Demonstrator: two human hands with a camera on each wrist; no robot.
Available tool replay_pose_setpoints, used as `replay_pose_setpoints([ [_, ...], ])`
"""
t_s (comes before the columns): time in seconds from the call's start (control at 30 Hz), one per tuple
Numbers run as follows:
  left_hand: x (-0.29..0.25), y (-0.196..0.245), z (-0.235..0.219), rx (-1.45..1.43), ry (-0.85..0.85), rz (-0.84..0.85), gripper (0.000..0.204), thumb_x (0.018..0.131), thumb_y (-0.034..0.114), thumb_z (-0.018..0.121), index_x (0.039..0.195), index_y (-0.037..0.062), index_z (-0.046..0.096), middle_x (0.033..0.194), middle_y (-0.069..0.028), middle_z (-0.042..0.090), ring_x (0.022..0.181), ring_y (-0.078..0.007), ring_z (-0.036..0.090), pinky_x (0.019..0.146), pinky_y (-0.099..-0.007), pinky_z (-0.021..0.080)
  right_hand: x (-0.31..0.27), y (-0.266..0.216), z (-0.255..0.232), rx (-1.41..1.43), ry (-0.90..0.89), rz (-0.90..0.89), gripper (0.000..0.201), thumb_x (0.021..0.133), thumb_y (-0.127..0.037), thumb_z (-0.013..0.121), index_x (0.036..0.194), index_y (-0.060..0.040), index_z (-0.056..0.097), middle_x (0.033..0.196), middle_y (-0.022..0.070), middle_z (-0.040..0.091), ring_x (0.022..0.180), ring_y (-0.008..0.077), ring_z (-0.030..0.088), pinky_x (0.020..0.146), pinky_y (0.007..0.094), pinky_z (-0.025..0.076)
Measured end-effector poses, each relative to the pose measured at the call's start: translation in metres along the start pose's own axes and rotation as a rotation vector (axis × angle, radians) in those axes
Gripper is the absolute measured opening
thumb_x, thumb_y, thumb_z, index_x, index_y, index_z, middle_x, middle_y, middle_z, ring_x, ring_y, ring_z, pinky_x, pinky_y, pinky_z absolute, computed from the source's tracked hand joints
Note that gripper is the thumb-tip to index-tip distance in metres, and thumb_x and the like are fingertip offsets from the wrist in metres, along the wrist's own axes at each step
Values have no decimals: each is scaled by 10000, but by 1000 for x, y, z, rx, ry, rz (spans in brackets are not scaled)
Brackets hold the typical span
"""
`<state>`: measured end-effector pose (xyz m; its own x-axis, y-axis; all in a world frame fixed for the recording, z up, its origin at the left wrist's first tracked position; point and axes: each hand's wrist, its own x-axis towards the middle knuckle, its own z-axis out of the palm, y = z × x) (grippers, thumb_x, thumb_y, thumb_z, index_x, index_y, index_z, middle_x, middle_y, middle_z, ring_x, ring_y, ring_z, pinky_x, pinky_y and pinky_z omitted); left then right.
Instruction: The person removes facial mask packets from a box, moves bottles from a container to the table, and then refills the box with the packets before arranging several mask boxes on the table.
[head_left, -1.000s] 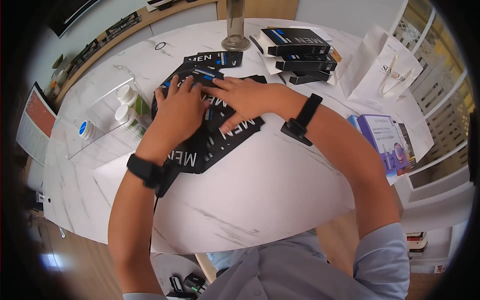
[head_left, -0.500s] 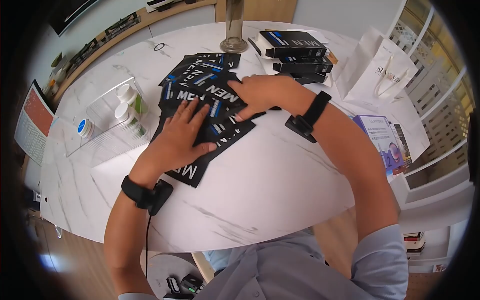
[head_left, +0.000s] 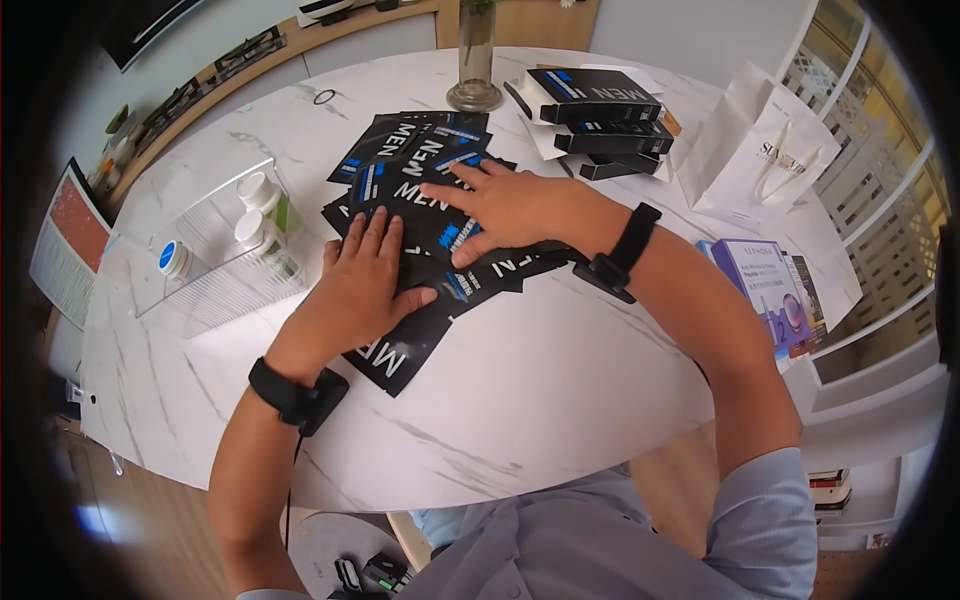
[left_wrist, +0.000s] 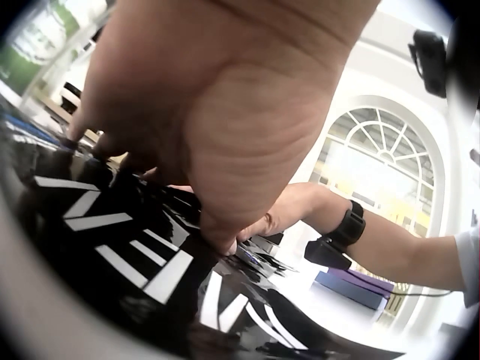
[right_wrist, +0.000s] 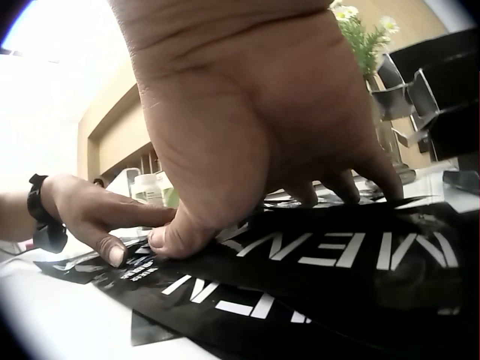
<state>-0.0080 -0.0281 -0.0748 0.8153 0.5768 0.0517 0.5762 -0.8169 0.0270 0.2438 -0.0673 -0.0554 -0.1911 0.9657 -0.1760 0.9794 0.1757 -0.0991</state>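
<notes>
A loose, overlapping pile of flat black sachets (head_left: 420, 175) lettered MEN lies on the table. My left hand (head_left: 362, 290) rests on the pile's near left side, fingers stretched forward and thumb out to the right. Spread over the pile's right side, my right hand (head_left: 515, 212) touches the sachets with fingertips and thumb. In the left wrist view, white letters on a sachet (left_wrist: 142, 255) show beneath the palm. The right wrist view has sachets (right_wrist: 337, 247) fanned out under the right hand's fingertips.
Black MEN boxes (head_left: 595, 95), several with flaps open, are stacked at the back right beside a glass vase (head_left: 474, 70). A clear tray (head_left: 215, 285) with white-capped bottles (head_left: 260, 190) stands at left. Farther right are a white paper bag (head_left: 745, 150) and a purple box (head_left: 765, 285).
The hands have moved apart, the left one drawn back toward me. The sachets are spread wider, and one at the near end has slid closer to me.
</notes>
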Motion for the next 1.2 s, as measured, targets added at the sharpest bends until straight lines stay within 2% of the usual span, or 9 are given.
replay_pose_setpoints([
  [0.13,12,-9,-6,-36,-25,3,889,951,532,646,1558,-38,335,1612,-270,336,1480,-460,338,1199,-554,278,8,2,1,20,54,60,1020,819,-774,634,1627,-257,288,1682,230,187,1537,488,172,1163,665,304],
  [0.23,2,3,-27,4,-69,-24,837,947,479,673,1572,25,351,1612,-251,348,1465,-463,359,1191,-547,295,-10,0,-1,-170,173,-7,1000,837,-749,639,1604,-179,344,1661,266,218,1476,512,317,1133,607,383],
  [0.43,6,1,-13,-56,19,28,803,943,481,676,1576,96,365,1608,-252,352,1431,-504,382,1159,-554,351,-37,13,-3,-30,35,-5,952,860,-648,690,1587,-126,366,1601,328,302,1225,533,587,1012,478,518],
  [0.6,21,-9,-8,-35,3,27,819,921,558,664,1497,15,452,1604,-282,336,1426,-525,376,1153,-554,366,-61,-6,-1,-132,22,-186,942,822,-496,777,1598,-165,357,1571,248,413,1234,455,563,1080,476,459],
  [0.73,38,-24,-2,29,-98,2,843,896,615,658,1402,-46,525,1602,-293,327,1437,-521,356,1160,-563,354,-69,3,-17,115,-56,-364,986,800,-495,803,1603,-164,337,1604,239,358,1313,447,503,1130,473,407],
  [0.87,32,-11,-7,-11,-47,19,680,889,445,730,1371,0,551,1573,-302,355,1435,-503,363,1186,-554,332,-55,16,-6,13,197,-222,1105,792,-572,789,1621,-87,242,1608,324,278,1413,499,392,1177,505,346],
  [0.97,22,-10,-9,-68,-66,128,569,859,219,746,1364,37,557,1547,-304,381,1425,-497,373,1219,-541,296,-62,4,18,-66,70,-77,1130,791,-586,786,1627,-83,216,1603,360,254,1434,526,351,1187,519,331],
  [1.07,10,-15,-18,-170,-121,243,611,787,29,671,1383,61,540,1531,-293,406,1431,-508,351,1259,-540,229,-74,3,15,-25,10,-169,1112,804,-562,783,1633,-94,209,1620,345,239,1447,530,333,1199,510,327],
  [1.2,2,-13,-13,-67,-26,303,609,809,43,659,1402,57,525,1594,-218,373,1434,-537,335,1240,-550,272,-94,4,1,-28,-54,-234,1000,838,-406,793,1639,-187,236,1649,248,271,1466,481,340,1193,499,344],
])
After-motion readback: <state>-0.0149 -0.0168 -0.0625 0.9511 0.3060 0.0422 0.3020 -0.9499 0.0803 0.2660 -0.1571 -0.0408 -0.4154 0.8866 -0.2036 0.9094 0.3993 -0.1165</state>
